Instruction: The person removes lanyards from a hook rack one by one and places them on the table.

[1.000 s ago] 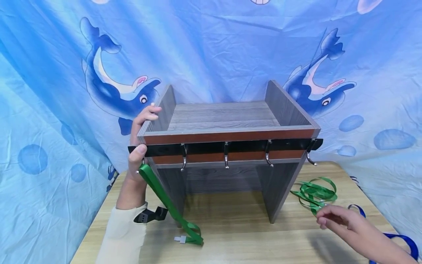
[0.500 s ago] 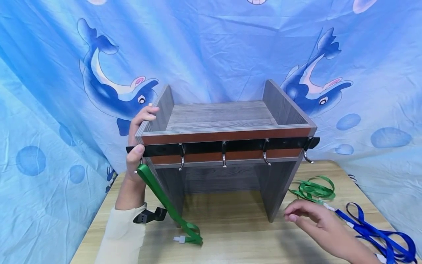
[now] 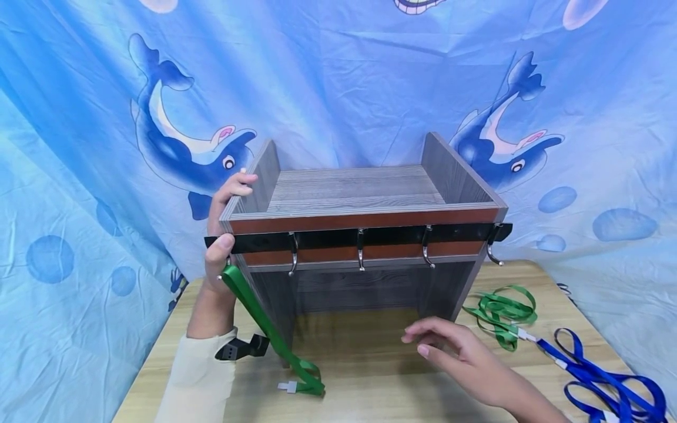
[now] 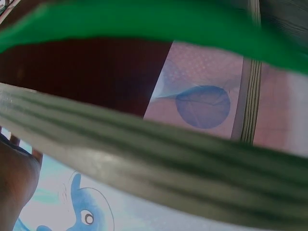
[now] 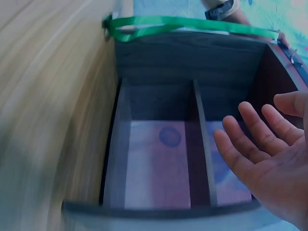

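A grey wood-grain shelf [image 3: 359,185] stands on the table, with a black hook strip [image 3: 328,239] across its brown front edge. My left hand [image 3: 215,252] grips the shelf's left front corner, the thumb over the strip's end and fingertips over the side panel. From the leftmost hook, just under that thumb, hangs a green lanyard [image 3: 260,311]; its white clip end reaches the table. My right hand [image 3: 460,355] holds nothing and hovers before the shelf's lower opening, fingers loosely bent. In the right wrist view its fingers spread beside the shelf's inner divider [image 5: 204,144].
Right of the shelf, a second green lanyard [image 3: 497,311] lies coiled on the wooden table [image 3: 370,393]. Blue lanyards [image 3: 584,371] lie in a tangle nearer the front right. The other hooks along the strip are bare. A blue dolphin-print curtain [image 3: 349,82] hangs behind.
My right hand has moved left, away from the coiled green lanyard, to in front of the shelf. The left hand keeps its grip, and the hanging lanyard stays as it was.
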A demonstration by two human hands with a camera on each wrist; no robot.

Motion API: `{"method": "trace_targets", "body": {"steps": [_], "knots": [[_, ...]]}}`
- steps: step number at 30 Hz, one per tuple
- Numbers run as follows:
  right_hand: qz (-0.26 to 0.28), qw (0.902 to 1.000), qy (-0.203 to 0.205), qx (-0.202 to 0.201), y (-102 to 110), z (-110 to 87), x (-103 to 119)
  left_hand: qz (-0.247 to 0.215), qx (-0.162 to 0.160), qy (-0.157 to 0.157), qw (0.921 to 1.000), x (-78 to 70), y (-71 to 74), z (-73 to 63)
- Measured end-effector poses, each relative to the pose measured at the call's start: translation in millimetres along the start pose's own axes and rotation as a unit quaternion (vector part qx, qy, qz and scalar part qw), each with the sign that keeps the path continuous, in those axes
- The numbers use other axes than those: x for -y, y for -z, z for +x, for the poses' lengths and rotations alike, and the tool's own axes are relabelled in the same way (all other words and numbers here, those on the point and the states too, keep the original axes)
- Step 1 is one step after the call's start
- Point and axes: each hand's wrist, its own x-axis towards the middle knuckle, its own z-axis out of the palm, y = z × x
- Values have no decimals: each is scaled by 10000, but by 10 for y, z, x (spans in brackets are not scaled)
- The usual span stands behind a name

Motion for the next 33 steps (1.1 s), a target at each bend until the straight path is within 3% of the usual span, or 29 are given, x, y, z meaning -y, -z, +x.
{"method": "trace_targets", "body": {"steps": [9,16,20,27,33], "knots": [[359,9957,845,86,-323,242,60,191,12,-39,9998,4,2,3],[691,9940,674,506,-537,432,113,150,24,-77,9999,15,9,5],[876,9929,627,511,-650,517,147,141,13,-74,9999,14,-11,14],[1552,9825,789,665,-902,640,242,114,-7,-107,9999,23,-23,19],[1777,9730,1260,760,-1103,819,349,-11,24,-102,9999,35,0,5]]}}
